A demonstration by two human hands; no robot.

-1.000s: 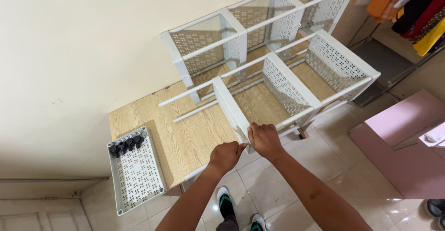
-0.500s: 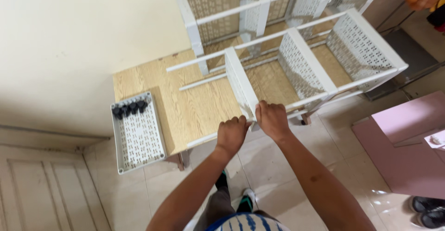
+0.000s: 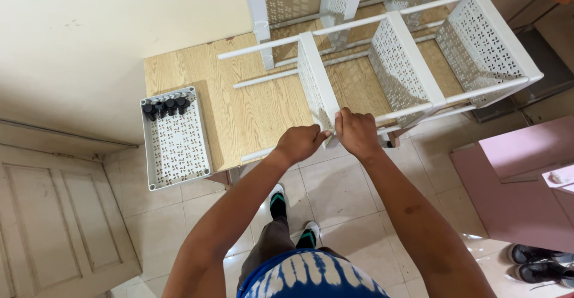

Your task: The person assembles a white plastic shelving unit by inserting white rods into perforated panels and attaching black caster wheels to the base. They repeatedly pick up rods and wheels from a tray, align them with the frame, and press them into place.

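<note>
— What's nearest?

— A blue and white tie-dye shirt (image 3: 311, 274) at the bottom edge, and below it two dark shoes with teal and white trim (image 3: 293, 220) on the pale tiled floor (image 3: 197, 214). Both forearms reach away from there.

— And the hands?

— The left hand (image 3: 300, 142) and the right hand (image 3: 357, 133) sit side by side, touching or nearly so, at the near end of a white perforated panel (image 3: 315, 85). Both are curled closed on that end; the left looks to pinch its lower corner, the right wraps the edge just beside it.

— Where does that panel stand?

— Upright on edge, part of a white shelf frame (image 3: 418, 52) lying on its side over a light wooden table (image 3: 239, 106). Thin white rods (image 3: 272, 40) run left to right through it, and two more perforated panels stand to its right.

— Anything else on the table?

— At the left edge, well apart from the hands, a white perforated tray (image 3: 176, 139) lies flat, with a row of small black knobs (image 3: 165, 106) at its far end.

— Farther off?

— A cream wall (image 3: 89, 35) on the left, a panelled door (image 3: 54, 214) below it, and a pink cabinet (image 3: 520, 178) at right.
</note>
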